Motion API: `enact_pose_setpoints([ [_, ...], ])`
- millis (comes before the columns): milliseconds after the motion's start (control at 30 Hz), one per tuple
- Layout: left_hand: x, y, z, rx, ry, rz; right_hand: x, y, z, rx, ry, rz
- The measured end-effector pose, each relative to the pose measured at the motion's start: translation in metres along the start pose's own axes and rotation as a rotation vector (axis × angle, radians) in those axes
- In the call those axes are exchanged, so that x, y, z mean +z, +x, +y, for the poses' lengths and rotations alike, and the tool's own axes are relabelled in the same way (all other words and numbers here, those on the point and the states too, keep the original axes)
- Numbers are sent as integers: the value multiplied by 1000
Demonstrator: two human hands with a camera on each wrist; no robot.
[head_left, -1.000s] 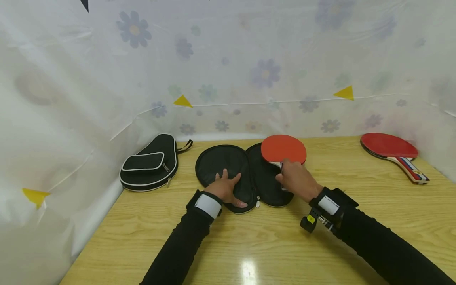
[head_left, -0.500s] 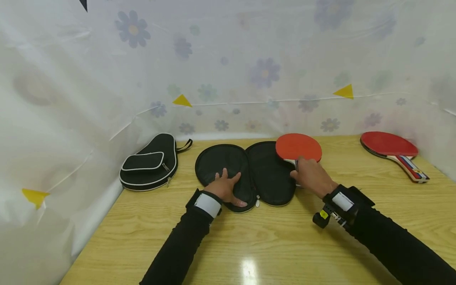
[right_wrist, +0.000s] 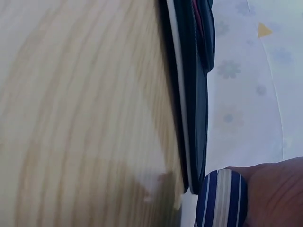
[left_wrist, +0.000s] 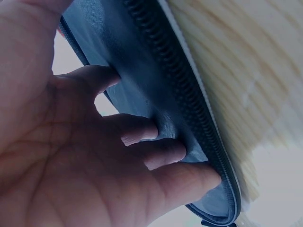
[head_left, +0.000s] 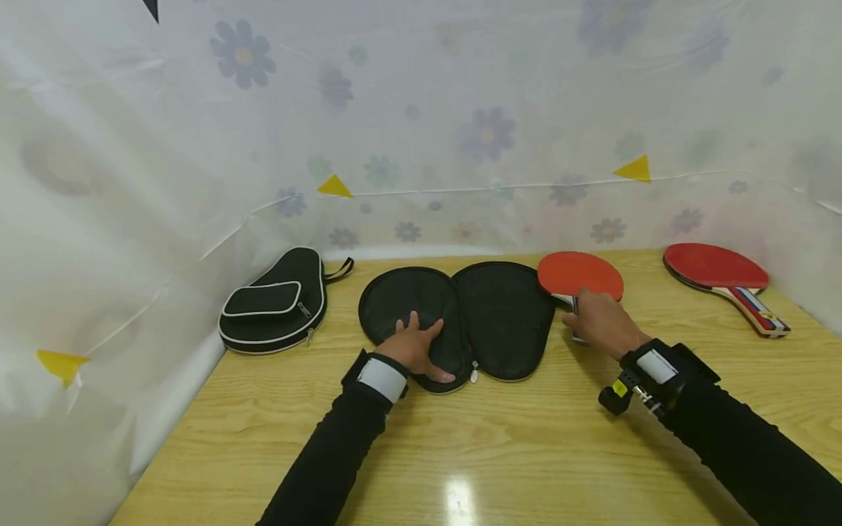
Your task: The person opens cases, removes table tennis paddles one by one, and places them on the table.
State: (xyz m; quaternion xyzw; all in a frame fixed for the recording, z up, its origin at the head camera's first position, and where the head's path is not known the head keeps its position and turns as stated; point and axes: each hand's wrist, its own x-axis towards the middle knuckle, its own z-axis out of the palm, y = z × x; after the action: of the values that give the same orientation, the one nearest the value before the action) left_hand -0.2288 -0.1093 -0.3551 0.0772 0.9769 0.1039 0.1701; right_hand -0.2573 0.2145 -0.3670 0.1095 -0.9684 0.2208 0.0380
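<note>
A black paddle case [head_left: 508, 321] lies unzipped and spread flat at mid-table in the head view, its two halves side by side. My left hand [head_left: 416, 351] rests on the left half with fingers spread; the left wrist view shows the fingertips [left_wrist: 208, 176] touching the dark lining beside the zipper. My right hand [head_left: 607, 323] grips the handle of a red table tennis paddle [head_left: 579, 273], just right of the case. In the right wrist view the striped butt of the handle [right_wrist: 222, 196] sticks out of the hand. The blade's underside is hidden.
A closed black case with white piping [head_left: 276, 301] sits at the left, its strap pointing right. Another red paddle [head_left: 717, 266] lies at the far right, handle toward the front. Behind the wooden table [head_left: 526, 446] hangs a flowered white sheet [head_left: 421, 109].
My right hand has carried the paddle rightward, from over the case's right half to beside it, uncovering the lining. The left hand has stayed in place.
</note>
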Motion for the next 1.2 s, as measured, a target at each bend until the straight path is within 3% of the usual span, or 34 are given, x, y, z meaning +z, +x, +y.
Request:
enact_pose_setpoints([
  [233, 0, 0, 0, 2, 1, -2, -3, 0, 13, 53, -10, -12],
  [700, 0, -1, 0, 11, -7, 3, 2, 1, 40, 41, -37, 1],
  [1200, 1, -1, -2, 16, -17, 12, -10, -3, 51, 49, -98, -27],
])
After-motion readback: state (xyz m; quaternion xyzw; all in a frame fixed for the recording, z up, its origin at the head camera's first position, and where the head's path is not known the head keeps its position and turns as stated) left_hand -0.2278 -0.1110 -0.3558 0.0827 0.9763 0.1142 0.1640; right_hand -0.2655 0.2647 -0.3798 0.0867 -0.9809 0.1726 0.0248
